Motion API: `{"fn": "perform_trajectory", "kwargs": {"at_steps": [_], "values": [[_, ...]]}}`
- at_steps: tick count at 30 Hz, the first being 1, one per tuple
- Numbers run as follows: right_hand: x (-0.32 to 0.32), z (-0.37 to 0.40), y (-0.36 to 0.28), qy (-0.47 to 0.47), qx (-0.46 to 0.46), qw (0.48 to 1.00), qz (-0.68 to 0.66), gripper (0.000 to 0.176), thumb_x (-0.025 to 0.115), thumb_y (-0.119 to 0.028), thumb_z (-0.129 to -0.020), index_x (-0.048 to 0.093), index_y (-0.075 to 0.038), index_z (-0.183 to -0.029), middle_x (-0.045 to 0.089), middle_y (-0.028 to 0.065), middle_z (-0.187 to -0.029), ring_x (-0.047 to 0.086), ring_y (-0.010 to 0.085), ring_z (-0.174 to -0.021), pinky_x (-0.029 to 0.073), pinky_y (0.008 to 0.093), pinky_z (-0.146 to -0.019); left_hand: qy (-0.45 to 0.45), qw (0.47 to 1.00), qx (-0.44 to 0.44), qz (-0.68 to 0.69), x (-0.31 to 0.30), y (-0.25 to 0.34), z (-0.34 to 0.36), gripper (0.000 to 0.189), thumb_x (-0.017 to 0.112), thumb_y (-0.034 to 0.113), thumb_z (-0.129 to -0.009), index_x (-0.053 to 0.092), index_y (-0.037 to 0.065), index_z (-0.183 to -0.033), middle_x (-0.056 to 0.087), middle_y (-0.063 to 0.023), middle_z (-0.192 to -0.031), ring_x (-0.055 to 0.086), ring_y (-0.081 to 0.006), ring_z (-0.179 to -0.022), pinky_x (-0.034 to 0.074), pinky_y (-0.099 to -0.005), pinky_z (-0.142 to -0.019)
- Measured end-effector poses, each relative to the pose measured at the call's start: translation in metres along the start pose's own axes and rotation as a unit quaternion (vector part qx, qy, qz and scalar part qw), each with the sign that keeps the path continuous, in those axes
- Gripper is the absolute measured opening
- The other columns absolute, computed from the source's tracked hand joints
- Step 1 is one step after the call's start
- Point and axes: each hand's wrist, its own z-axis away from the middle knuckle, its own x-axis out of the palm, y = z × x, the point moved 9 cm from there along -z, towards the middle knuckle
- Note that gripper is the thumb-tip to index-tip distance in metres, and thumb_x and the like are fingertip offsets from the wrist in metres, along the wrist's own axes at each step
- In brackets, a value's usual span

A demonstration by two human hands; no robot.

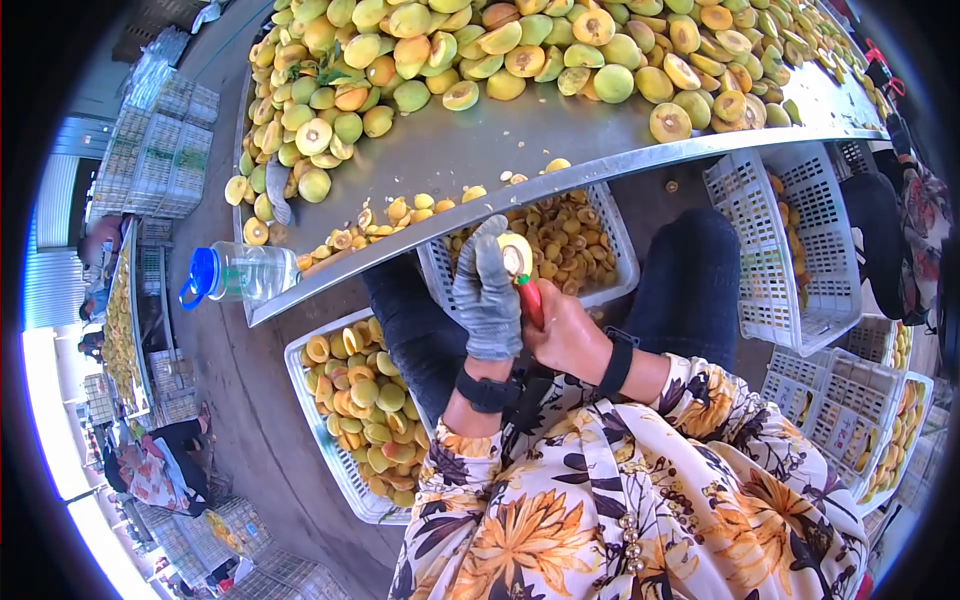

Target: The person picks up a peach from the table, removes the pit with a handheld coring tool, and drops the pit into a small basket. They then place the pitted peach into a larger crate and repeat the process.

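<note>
My left hand (487, 290), in a grey glove, holds a halved fruit (515, 256) with its cut face showing. My right hand (570, 335) is bare and wrapped round the red handle of a small tool (530, 300). The tool's green-and-metal end touches the fruit half; its tip is hard to make out. Both hands are close together over my lap, just below the edge of a metal table (430, 160). Halved yellow-green fruits (410, 50) are heaped on the table. Behind my hands, a white crate (622, 240) holds smaller fruit halves.
A white crate (300, 370) of fruit halves stands at my left leg. A bottle with a blue cap (245, 272) lies by the table corner. Further white crates (825, 240) stand at right. People (160, 465) and stacked crates (155, 160) are at left; another person (925, 230) sits at far right.
</note>
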Motion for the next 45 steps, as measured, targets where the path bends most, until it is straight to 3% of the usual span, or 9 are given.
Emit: {"fn": "perform_trajectory", "kwargs": {"at_steps": [5, 19, 24, 27, 32, 34, 35, 40, 45], "values": [[0.008, -0.006, 0.000, -0.069, -0.029, 0.996, 0.041, 0.023, 0.055, -0.001, -0.070, 0.044, 0.004, -0.089, 0.052, 0.0250, -0.061, 0.055, 0.0422, -0.062, 0.042, 0.0404, -0.053, -0.052, 0.972, -0.205, 0.102, -0.021, -0.043, -0.013, 0.023, 0.057, 0.023, -0.086, 0.060, 0.001, -0.091, 0.063, -0.0098, -0.084, 0.061, -0.0192, -0.066, 0.052, -0.0288, -0.062], [0.012, -0.010, -0.012, -0.168, -0.081, 0.979, 0.084, 0.021, 0.056, -0.005, -0.071, 0.047, 0.004, -0.088, 0.054, 0.0243, -0.063, 0.056, 0.0401, -0.061, 0.044, 0.0398, -0.053, -0.059, 0.916, -0.341, 0.201, -0.017, -0.042, -0.006, 0.027, 0.059, 0.023, -0.083, 0.058, -0.002, -0.092, 0.062, -0.0136, -0.081, 0.062, -0.0236, -0.065, 0.054, -0.0331, -0.058], [0.017, -0.005, -0.016, -0.184, -0.075, 0.978, 0.064, 0.019, 0.056, -0.005, -0.073, 0.047, 0.002, -0.088, 0.054, 0.0209, -0.064, 0.057, 0.0352, -0.058, 0.044, 0.0387, -0.054, -0.116, 0.932, -0.312, 0.146, -0.012, -0.029, -0.011, 0.021, 0.059, 0.019, -0.084, 0.061, -0.001, -0.090, 0.064, -0.0127, -0.079, 0.062, -0.0219, -0.065, 0.053, -0.0307, -0.058], [0.022, -0.003, -0.013, -0.219, -0.014, 0.976, 0.001, 0.019, 0.057, -0.006, -0.074, 0.047, 0.001, -0.089, 0.053, 0.0174, -0.062, 0.057, 0.0308, -0.058, 0.044, 0.0371, -0.054, -0.060, 0.983, -0.154, 0.074, -0.021, -0.011, -0.020, 0.022, 0.062, 0.020, -0.082, 0.063, -0.002, -0.085, 0.065, -0.0130, -0.079, 0.062, -0.0184, -0.067, 0.052, -0.0281, -0.059], [0.038, 0.012, 0.003, -0.314, 0.161, 0.934, -0.059, 0.018, 0.058, -0.008, -0.076, 0.047, -0.001, -0.089, 0.052, 0.0107, -0.061, 0.056, 0.0215, -0.054, 0.043, 0.0324, -0.051, -0.093, 0.964, -0.244, 0.055, -0.025, -0.025, -0.020, 0.026, 0.063, 0.023, -0.082, 0.060, -0.002, -0.092, 0.064, -0.0145, -0.078, 0.063, -0.0208, -0.065, 0.053, -0.0295, -0.057], [0.026, -0.001, -0.020, -0.134, -0.137, 0.980, 0.051, 0.018, 0.059, -0.008, -0.077, 0.047, -0.003, -0.089, 0.051, 0.0060, -0.061, 0.051, 0.0136, -0.044, 0.041, 0.0274, -0.042, -0.152, 0.901, -0.369, 0.170, -0.014, -0.039, -0.011, 0.030, 0.063, 0.023, -0.081, 0.057, -0.001, -0.097, 0.064, -0.0158, -0.079, 0.063, -0.0231, -0.066, 0.054, -0.0315, -0.057], [0.027, -0.002, -0.017, -0.137, -0.139, 0.979, 0.053, 0.018, 0.059, -0.008, -0.077, 0.047, -0.003, -0.089, 0.051, 0.0060, -0.061, 0.051, 0.0136, -0.044, 0.041, 0.0274, -0.042, -0.130, 0.909, -0.372, 0.133, -0.018, -0.041, -0.012, 0.033, 0.059, 0.028, -0.083, 0.056, 0.000, -0.100, 0.062, -0.0171, -0.085, 0.063, -0.0243, -0.071, 0.055, -0.0335, -0.059], [0.031, -0.005, -0.016, -0.238, 0.121, 0.958, -0.099, 0.018, 0.061, -0.008, -0.079, 0.047, -0.002, -0.089, 0.050, 0.0033, -0.060, 0.045, 0.0089, -0.037, 0.035, 0.0232, -0.034, -0.150, 0.928, -0.287, 0.184, -0.017, -0.018, -0.018, 0.046, 0.048, 0.042, -0.087, 0.055, -0.001, -0.103, 0.060, -0.0179, -0.094, 0.062, -0.0245, -0.080, 0.055, -0.0377, -0.062], [0.042, 0.001, -0.012, -0.238, 0.149, 0.951, -0.128, 0.018, 0.060, -0.007, -0.080, 0.047, -0.001, -0.092, 0.051, 0.0038, -0.059, 0.046, 0.0099, -0.038, 0.036, 0.0249, -0.034, -0.060, 0.905, -0.335, 0.255, -0.026, -0.037, -0.010, 0.043, 0.056, 0.040, -0.082, 0.052, 0.002, -0.101, 0.062, -0.0131, -0.079, 0.062, -0.0251, -0.062, 0.055, -0.0367, -0.051]]}}
